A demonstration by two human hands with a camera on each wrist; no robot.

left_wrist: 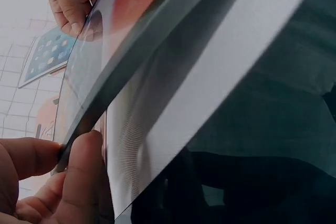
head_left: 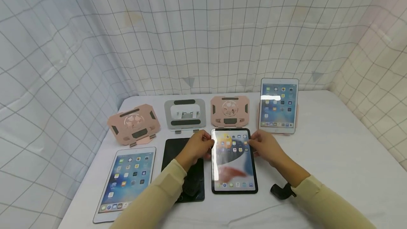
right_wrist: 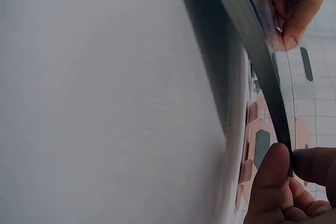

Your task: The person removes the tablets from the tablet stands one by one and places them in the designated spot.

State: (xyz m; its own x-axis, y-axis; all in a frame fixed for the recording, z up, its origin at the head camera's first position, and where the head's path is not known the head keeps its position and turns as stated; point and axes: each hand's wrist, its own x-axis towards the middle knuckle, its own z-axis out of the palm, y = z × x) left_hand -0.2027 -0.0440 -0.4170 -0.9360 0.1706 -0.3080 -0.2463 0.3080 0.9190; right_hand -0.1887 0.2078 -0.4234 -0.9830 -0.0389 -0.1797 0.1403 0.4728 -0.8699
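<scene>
Both hands hold a tablet (head_left: 234,165) with a dark frame and a lit home screen. My left hand (head_left: 201,145) pinches its left edge near the far corner, with thumb and fingers on either side of the rim in the left wrist view. Opposite it, my right hand (head_left: 263,145) pinches the right edge the same way. In the right wrist view the tablet's side (right_wrist: 262,66) is tilted up off the white cloth. Just beyond its far edge stands a pink tablet stand (head_left: 240,111). A black tablet (head_left: 198,179) with a dark screen lies partly under my left arm.
A white tablet (head_left: 135,172) lies at the left, its screen lit. Behind are another pink stand (head_left: 147,114) and a grey stand (head_left: 204,112). At back right a white tablet (head_left: 278,107) leans upright on a pink stand. Gridded white cloth (head_left: 222,45) walls the table.
</scene>
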